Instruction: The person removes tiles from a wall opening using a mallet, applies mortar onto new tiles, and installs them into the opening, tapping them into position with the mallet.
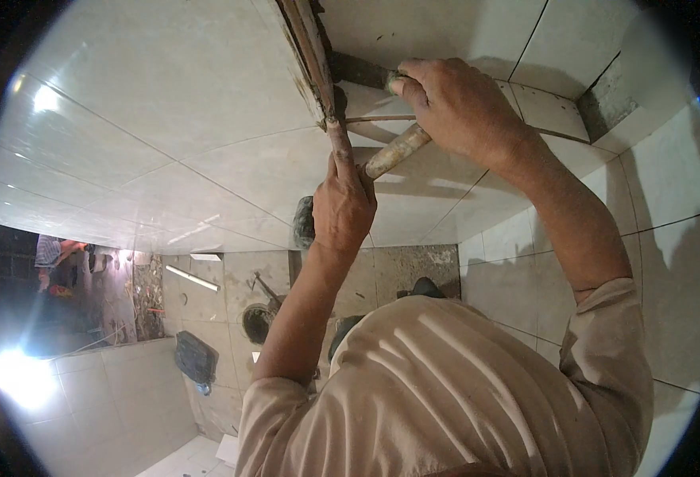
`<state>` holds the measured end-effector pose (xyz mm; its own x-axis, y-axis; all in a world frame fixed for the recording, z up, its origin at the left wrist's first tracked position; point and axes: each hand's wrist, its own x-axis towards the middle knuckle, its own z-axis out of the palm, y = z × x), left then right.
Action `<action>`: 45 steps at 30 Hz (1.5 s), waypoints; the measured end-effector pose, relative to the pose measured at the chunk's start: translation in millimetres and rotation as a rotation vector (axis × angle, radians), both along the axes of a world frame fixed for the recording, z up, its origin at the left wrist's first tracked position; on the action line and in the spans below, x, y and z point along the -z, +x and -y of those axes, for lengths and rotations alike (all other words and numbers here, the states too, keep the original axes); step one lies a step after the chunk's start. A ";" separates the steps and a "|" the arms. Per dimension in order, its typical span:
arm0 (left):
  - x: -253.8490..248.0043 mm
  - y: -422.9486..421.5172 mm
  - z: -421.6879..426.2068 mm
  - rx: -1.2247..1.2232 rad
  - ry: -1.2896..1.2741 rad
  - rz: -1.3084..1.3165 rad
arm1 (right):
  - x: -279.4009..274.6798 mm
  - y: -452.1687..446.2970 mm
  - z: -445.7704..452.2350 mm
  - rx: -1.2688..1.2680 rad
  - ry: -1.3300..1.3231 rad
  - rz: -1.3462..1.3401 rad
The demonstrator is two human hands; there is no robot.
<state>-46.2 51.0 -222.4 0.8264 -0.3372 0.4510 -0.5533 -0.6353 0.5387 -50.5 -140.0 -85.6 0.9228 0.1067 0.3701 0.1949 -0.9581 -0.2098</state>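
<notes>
Mallet (398, 151), as it appears, lies aslant before the tiled wall (167, 119), its worn round handle running from the right hand (469, 111) down behind the left hand (344, 211), with a dark, blunt head showing just beyond the left wrist. The right hand's fingers are wrapped around the upper handle; a dark flat piece (359, 70) juts out beside that thumb, and what it is I cannot tell. The left index finger stretches up to the rough tile edge (310, 71), the others curled; whether they also grasp the handle is hidden. I would expect a stiff, sturdy tool, heavy at the head and light along the shaft, with a grimy handle perhaps a little slick. The best hold is probably low on the handle, away from the head, with the whole palm closed around it.
</notes>
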 end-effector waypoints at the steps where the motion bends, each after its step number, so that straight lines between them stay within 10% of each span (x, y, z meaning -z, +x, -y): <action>1: -0.3 -0.2 -0.1 -0.004 -0.010 -0.013 | 0.5 -1.1 -0.2 -0.002 -0.003 0.012; 33: -3.7 -1.3 -25.5 0.032 0.013 0.006 | 0.1 -20.0 8.5 0.001 -0.026 0.107; 41: 76.8 -17.1 -143.9 -0.392 -0.777 -0.363 | 43.7 -85.3 -3.7 -0.033 0.357 0.113; 45: 112.3 -66.7 -231.3 -0.791 -1.386 -0.433 | 134.3 -98.2 -54.0 -0.032 0.442 -0.395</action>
<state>-112.9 282.3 -334.7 0.7229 0.6386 -0.2637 -0.0147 0.3959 0.9182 -148.7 -86.1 -219.9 0.9986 0.0502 0.0148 0.0477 -0.7581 -0.6503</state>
